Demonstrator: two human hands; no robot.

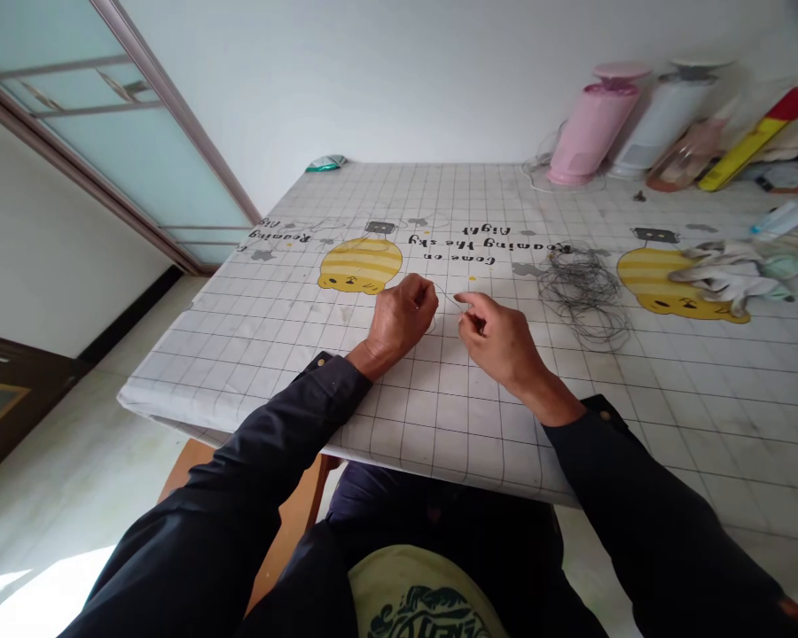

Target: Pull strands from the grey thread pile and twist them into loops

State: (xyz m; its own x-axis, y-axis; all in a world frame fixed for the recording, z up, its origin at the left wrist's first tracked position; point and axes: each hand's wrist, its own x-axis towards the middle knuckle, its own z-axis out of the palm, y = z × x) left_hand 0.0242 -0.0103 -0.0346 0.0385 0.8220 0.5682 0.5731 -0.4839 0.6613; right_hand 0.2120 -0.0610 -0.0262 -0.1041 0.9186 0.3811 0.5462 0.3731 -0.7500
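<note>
Near the middle of the checked tablecloth, my left hand (pixel 403 316) is closed in a pinch on a thin dark wire (pixel 447 294). The wire runs from its fingertips toward my right hand (pixel 502 337). My right hand has its index finger stretched toward the wire's end and its other fingers curled; whether it grips the wire is too small to tell. The two hands are a short way apart above the cloth. To the right of my right hand lies a loose tangle of dark wire (pixel 583 297).
A crumpled cloth (pixel 738 270) lies at the right. Behind it stand a pink cylinder (pixel 593 128), a white cylinder (pixel 661 124) and a yellow and red object (pixel 758 142). A green packet (pixel 325 163) lies at the table's back left corner. The tablecloth (pixel 253 341) reaches the front edge.
</note>
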